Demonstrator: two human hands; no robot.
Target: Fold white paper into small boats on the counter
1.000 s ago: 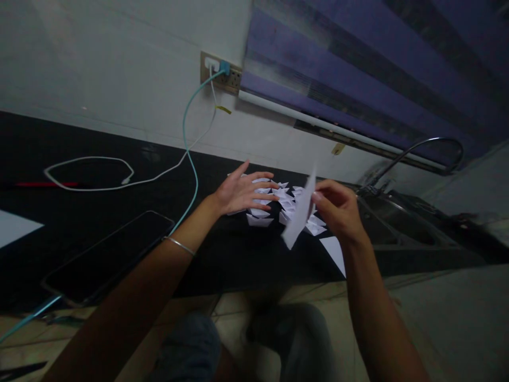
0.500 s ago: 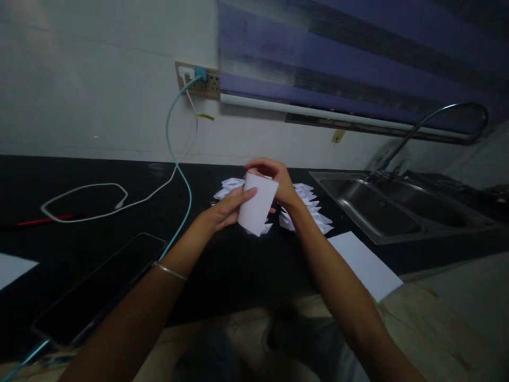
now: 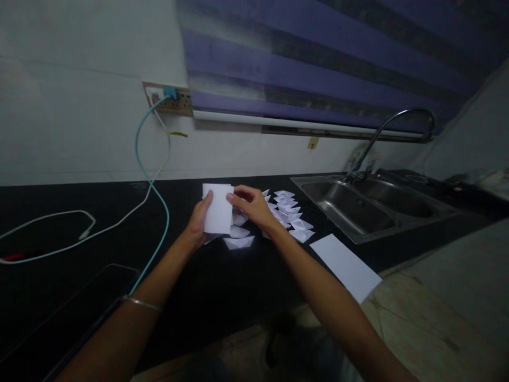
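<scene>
A folded sheet of white paper [image 3: 218, 211] is held up above the dark counter, its flat face toward me. My left hand [image 3: 198, 218] grips its left edge, thumb on the front and fingers behind. At the upper right edge my right hand [image 3: 251, 204] pinches the paper between thumb and fingers. Several folded paper boats [image 3: 287, 208] lie in rows behind and to the right of my right hand. One more paper boat [image 3: 239, 242] sits just below the held paper, with others partly hidden behind it.
A blank white sheet [image 3: 345, 267] lies at the counter's front edge on the right. Beyond it is a steel double sink [image 3: 338, 199] with a curved faucet [image 3: 374, 139]. On the left are a teal cable [image 3: 165, 212], a white cable [image 3: 119, 223] and a dark phone [image 3: 75, 313].
The paper has turned from a tilted, bowed shape to flat and upright. My right hand has shifted from its top to its right edge. The view has swung to the right.
</scene>
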